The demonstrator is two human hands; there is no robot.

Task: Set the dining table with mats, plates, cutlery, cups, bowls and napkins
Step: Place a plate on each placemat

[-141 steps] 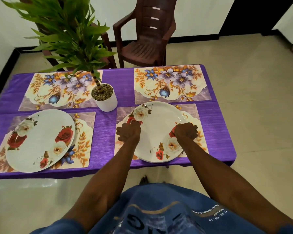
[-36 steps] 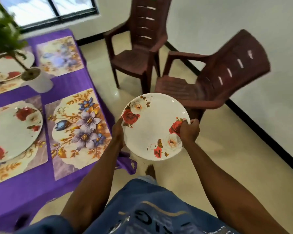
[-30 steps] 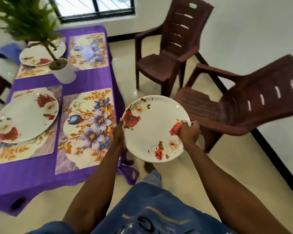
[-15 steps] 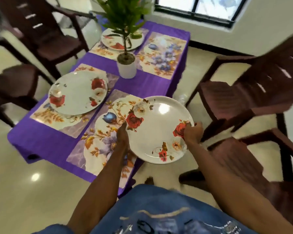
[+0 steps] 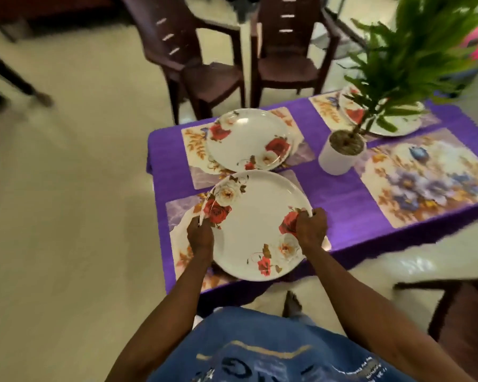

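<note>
A white plate with red and white roses (image 5: 257, 224) hangs just over the near floral mat (image 5: 177, 216) at the table's left end. My left hand (image 5: 200, 238) grips its left rim and my right hand (image 5: 311, 230) grips its right rim. A second thin rim shows under the plate's left edge. A matching plate (image 5: 246, 139) lies on the mat behind it. Another plate (image 5: 398, 128) lies on the far right mat, partly hidden by leaves. The blue-flowered mat (image 5: 425, 183) at the right is bare.
A potted plant in a white pot (image 5: 340, 158) stands mid-table on the purple cloth (image 5: 337, 194). Two brown plastic chairs (image 5: 204, 73) (image 5: 287, 59) stand beyond the table. Another chair (image 5: 467, 312) is at my lower right. Pale floor lies to the left.
I have walked round the table with the plate in both hands. It was held off the table's side; now it is over the near mat.
</note>
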